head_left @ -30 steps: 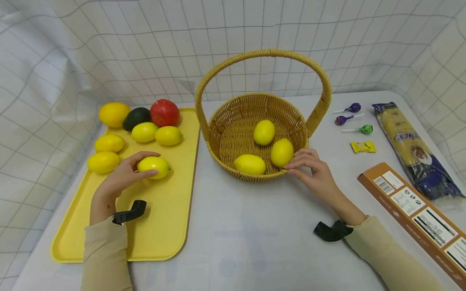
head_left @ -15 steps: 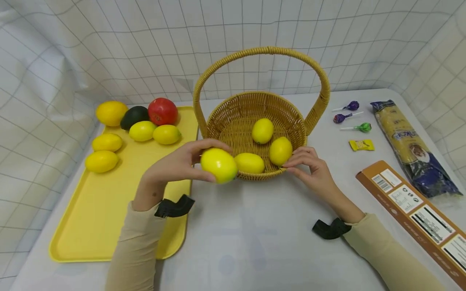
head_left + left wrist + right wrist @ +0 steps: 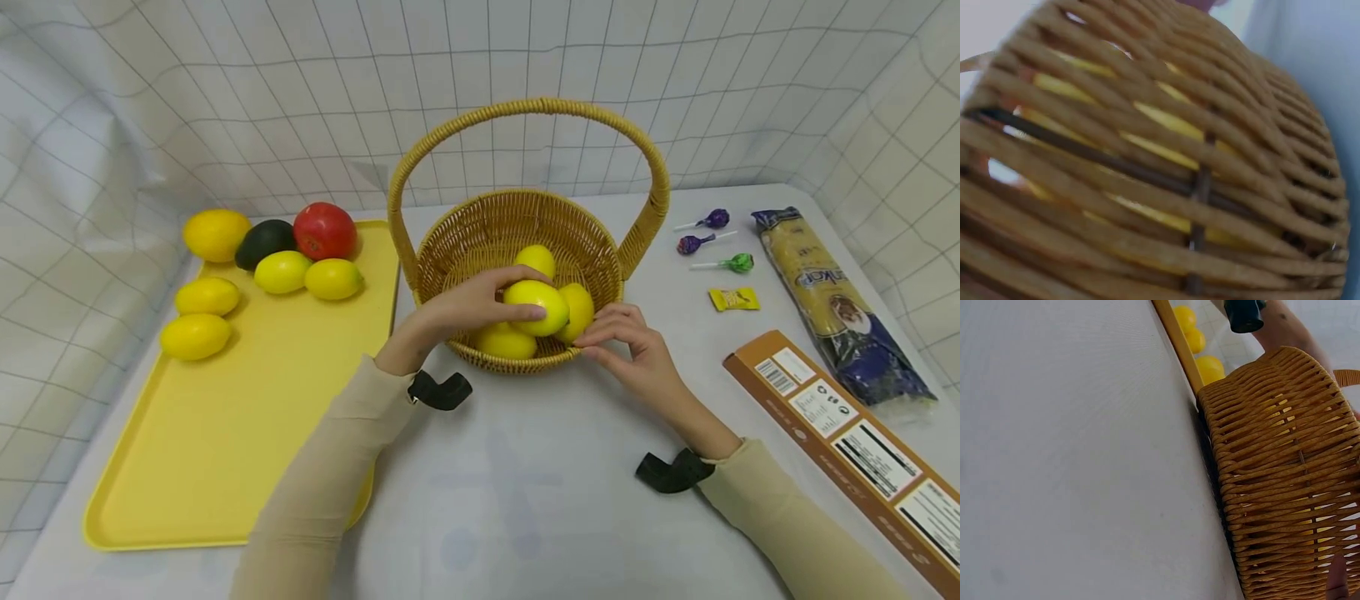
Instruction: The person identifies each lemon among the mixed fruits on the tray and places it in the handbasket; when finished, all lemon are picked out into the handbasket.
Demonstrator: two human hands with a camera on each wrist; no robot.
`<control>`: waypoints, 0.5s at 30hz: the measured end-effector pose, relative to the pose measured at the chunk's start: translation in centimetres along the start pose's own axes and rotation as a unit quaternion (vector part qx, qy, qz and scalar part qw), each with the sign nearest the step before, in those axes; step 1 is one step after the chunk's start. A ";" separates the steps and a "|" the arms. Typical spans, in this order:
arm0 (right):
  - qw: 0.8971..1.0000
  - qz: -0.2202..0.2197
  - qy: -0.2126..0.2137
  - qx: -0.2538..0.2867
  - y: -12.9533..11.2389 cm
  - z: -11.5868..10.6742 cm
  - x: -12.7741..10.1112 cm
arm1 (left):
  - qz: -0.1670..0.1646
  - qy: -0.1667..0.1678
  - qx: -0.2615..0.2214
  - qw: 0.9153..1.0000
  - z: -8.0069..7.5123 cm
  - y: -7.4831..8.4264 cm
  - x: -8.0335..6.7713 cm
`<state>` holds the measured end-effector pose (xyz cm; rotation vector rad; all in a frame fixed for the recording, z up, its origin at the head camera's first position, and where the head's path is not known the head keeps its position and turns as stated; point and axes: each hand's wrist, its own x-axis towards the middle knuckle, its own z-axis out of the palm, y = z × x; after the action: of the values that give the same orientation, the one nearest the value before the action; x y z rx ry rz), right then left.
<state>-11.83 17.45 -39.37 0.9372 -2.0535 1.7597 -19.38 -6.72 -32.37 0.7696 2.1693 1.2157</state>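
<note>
My left hand (image 3: 480, 297) holds a yellow lemon (image 3: 546, 300) between thumb and fingers, low inside the front part of the wicker basket (image 3: 517, 367). Below and around it in the basket lie three more lemons, one at the front (image 3: 502, 342), one to the right (image 3: 579, 310) and one farther back (image 3: 536, 260). At the basket's front right, my right hand (image 3: 633, 346) pinches the rim. Woven basket wall (image 3: 1241, 106) fills most of the left wrist view, with yellow showing through the gaps. A fingertip (image 3: 1337, 578) rests against the weave in the right wrist view.
Left of the basket is a yellow tray (image 3: 285, 433) with several lemons, a dark green avocado (image 3: 264, 243) and a red round fruit (image 3: 325, 231). Rightward lie lollipops (image 3: 738, 263), a yellow-wrapped candy (image 3: 734, 299), a brown box (image 3: 840, 442) and a long plastic packet (image 3: 832, 292). The tall handle (image 3: 543, 106) arches over the basket.
My left hand has lifted a lemon off the tray and carried it right, into the basket. My right hand has stayed on the rim.
</note>
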 end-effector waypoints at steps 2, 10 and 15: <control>1.000 -0.004 0.000 0.000 -0.7 0.1 0.3 | -0.019 -0.003 -0.005 1.000 -0.2 -0.2 0.3; 1.000 -0.014 -0.003 0.002 -0.7 0.2 0.6 | -0.063 0.018 0.016 0.998 -1.2 -0.9 0.5; 1.000 -0.012 -0.002 0.001 0.4 0.0 0.0 | -0.046 0.025 0.104 0.993 -1.1 -1.0 0.4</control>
<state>-12.07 17.47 -39.63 0.9614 -2.0343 1.7505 -20.61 -7.47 -32.82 0.7204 2.3715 0.9820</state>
